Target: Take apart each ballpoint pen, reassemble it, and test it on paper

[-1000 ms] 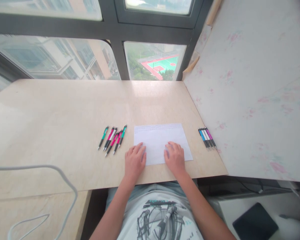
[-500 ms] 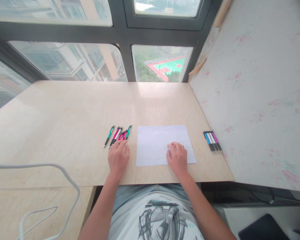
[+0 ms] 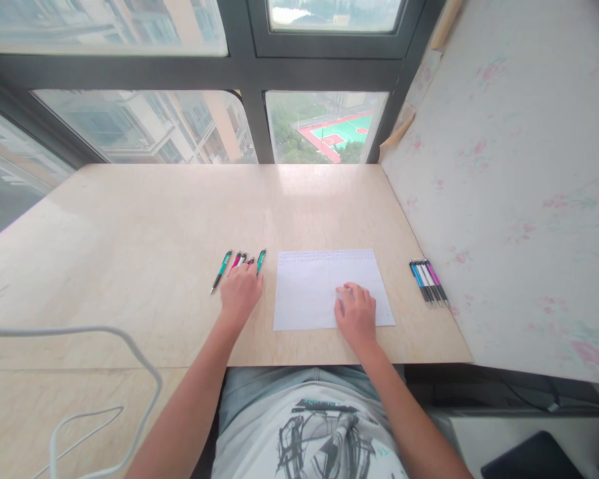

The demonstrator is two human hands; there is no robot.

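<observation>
My left hand [image 3: 242, 289] lies over a loose group of pens, its fingers reaching forward and covering the middle ones. A green pen [image 3: 221, 271] is just left of it, and another green pen [image 3: 261, 261] touches its fingertip side. Between them, the upper ends of a pink pen [image 3: 235, 259] and others stick out; the rest is hidden under the hand. My right hand [image 3: 357, 313] rests on the right part of a white sheet of paper [image 3: 304, 296], fingers slightly bent and holding nothing. Lines of small writing run along the paper's top edge.
A neat row of several pens [image 3: 429, 283], blue, white and purple, lies at the right by the floral wall [image 3: 524, 199]. A white cable [image 3: 80, 330] loops across the lower left. Windows stand behind the wooden desk [image 3: 154, 219]. A dark flat object [image 3: 534, 456] sits lower right.
My left hand has moved forward over the pens and now covers more of them. My right hand stays on the paper. The whole view has shifted slightly.
</observation>
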